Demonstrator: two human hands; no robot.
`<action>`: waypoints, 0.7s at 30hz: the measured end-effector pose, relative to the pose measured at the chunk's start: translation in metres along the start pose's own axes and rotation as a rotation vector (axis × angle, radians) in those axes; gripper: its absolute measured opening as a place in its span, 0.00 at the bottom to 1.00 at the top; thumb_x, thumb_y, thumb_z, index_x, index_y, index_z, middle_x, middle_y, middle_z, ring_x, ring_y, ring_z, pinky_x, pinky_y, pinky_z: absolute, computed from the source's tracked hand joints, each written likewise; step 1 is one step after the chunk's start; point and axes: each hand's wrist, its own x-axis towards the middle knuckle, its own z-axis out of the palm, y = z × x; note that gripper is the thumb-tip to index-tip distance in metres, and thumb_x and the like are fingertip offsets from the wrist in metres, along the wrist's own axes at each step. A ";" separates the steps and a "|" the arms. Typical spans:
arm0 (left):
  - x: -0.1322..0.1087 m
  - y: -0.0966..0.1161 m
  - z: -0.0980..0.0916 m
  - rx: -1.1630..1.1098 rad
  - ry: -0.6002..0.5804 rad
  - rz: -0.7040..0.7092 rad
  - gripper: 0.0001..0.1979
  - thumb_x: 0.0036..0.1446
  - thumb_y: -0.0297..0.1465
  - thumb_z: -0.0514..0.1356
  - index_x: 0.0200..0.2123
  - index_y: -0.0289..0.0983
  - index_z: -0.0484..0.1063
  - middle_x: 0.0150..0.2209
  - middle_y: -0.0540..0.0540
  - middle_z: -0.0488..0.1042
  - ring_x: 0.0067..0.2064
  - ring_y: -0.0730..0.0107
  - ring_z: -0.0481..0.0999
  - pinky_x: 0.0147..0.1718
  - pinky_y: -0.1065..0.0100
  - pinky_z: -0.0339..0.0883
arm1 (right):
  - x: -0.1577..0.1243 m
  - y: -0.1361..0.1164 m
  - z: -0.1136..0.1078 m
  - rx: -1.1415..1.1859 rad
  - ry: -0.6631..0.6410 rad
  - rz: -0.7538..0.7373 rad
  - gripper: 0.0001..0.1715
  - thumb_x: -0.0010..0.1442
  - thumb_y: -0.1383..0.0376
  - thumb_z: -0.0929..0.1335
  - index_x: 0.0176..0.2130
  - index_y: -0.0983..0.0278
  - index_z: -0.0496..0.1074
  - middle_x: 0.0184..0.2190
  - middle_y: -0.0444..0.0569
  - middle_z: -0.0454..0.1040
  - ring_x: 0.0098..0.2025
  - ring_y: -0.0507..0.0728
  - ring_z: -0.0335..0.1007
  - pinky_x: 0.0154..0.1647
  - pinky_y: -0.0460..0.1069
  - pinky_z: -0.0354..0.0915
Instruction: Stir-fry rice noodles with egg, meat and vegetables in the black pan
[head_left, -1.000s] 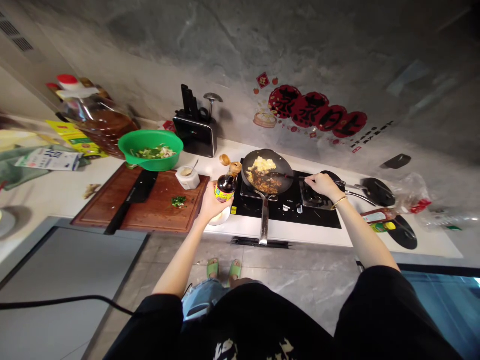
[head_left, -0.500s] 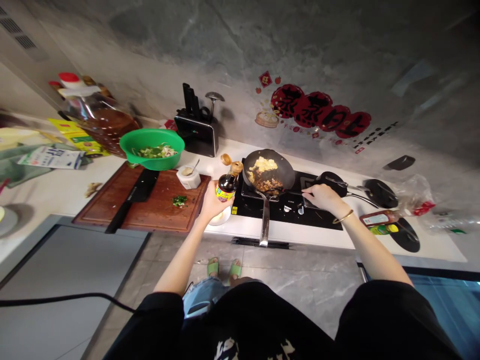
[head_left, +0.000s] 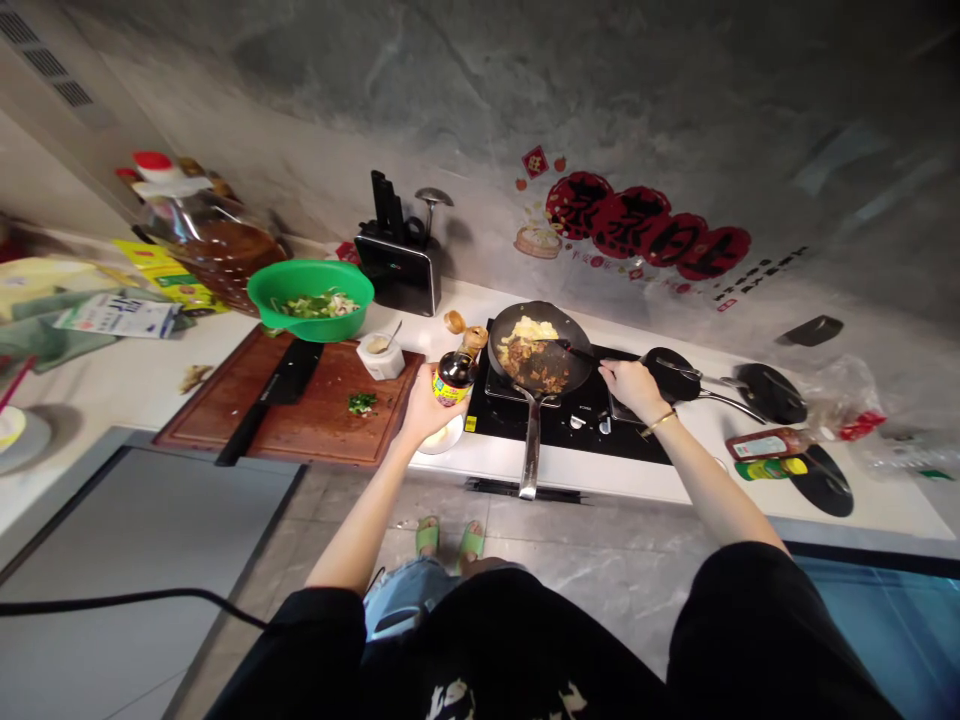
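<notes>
My left hand (head_left: 426, 408) is wrapped round a dark sauce bottle (head_left: 453, 378) with a yellow label, its flip cap raised. The bottle is over the counter, just left of the frying pan (head_left: 576, 352). Closed round the handle of a black spatula (head_left: 576, 350) is my right hand (head_left: 631, 386), at the pan's right side. The spatula's head reaches into the food. Yellow scrambled egg (head_left: 534, 330) lies at the back of the pan, with browned minced bits (head_left: 546, 380) nearer the front. The pan sits on the black hob (head_left: 555, 428), its metal handle pointing toward me.
Left of my hands lies a wooden cutting board (head_left: 337, 430) with a cleaver (head_left: 279, 385), chopped greens (head_left: 362, 403) and a white seasoning jar (head_left: 381, 357). Behind it are a green colander (head_left: 315, 318) and a knife block (head_left: 397, 272). A smaller pan (head_left: 670, 372) stands to the right.
My right hand has drawn the spatula slightly up toward the back of the pan, and the browned bits are spread out more. My left hand still holds the bottle in nearly the same place.
</notes>
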 end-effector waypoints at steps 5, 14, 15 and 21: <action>0.000 0.000 0.000 0.001 -0.003 0.003 0.30 0.38 0.37 0.67 0.45 0.36 0.61 0.39 0.45 0.69 0.40 0.61 0.72 0.40 0.62 0.67 | 0.014 -0.022 0.016 -0.057 -0.038 0.036 0.22 0.64 0.61 0.57 0.52 0.63 0.71 0.42 0.57 0.77 0.43 0.59 0.74 0.42 0.50 0.66; 0.000 0.001 -0.004 -0.019 0.010 -0.025 0.30 0.38 0.36 0.66 0.45 0.36 0.60 0.39 0.45 0.69 0.39 0.62 0.72 0.39 0.63 0.67 | -0.014 -0.010 -0.022 0.017 -0.093 -0.161 0.21 0.64 0.59 0.59 0.48 0.59 0.74 0.43 0.50 0.77 0.43 0.57 0.73 0.46 0.49 0.65; 0.000 0.002 -0.005 -0.014 0.009 -0.025 0.29 0.38 0.35 0.66 0.45 0.36 0.60 0.39 0.45 0.69 0.39 0.62 0.72 0.39 0.63 0.67 | -0.013 -0.018 -0.020 0.008 -0.077 -0.173 0.21 0.64 0.58 0.59 0.50 0.58 0.73 0.44 0.50 0.77 0.43 0.57 0.73 0.45 0.49 0.66; 0.001 0.002 -0.008 0.015 0.011 -0.003 0.30 0.37 0.35 0.66 0.45 0.36 0.60 0.39 0.45 0.69 0.40 0.61 0.72 0.40 0.62 0.66 | -0.002 -0.048 -0.003 -0.049 -0.078 -0.129 0.21 0.65 0.60 0.58 0.53 0.59 0.70 0.43 0.54 0.76 0.43 0.58 0.73 0.42 0.50 0.67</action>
